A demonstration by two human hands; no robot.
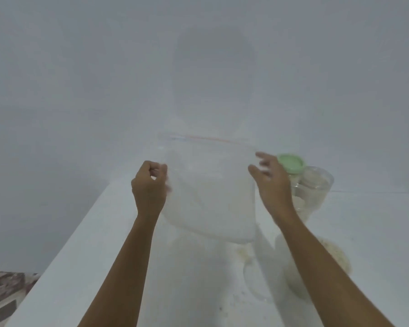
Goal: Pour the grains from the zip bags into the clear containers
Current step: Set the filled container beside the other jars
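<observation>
A clear zip bag with a red zip line along its top hangs upright above the white table, white grains filling its lower part. My left hand grips the bag's left edge with curled fingers. My right hand, blurred, has its fingers spread at the bag's right edge. Behind that hand stand a jar with a green lid and an open clear container with some grains at its bottom.
Another bag of pale grains lies on the table to the right of my right forearm. A clear round piece and a few spilled grains sit below the held bag. The table's left edge drops to a patterned floor.
</observation>
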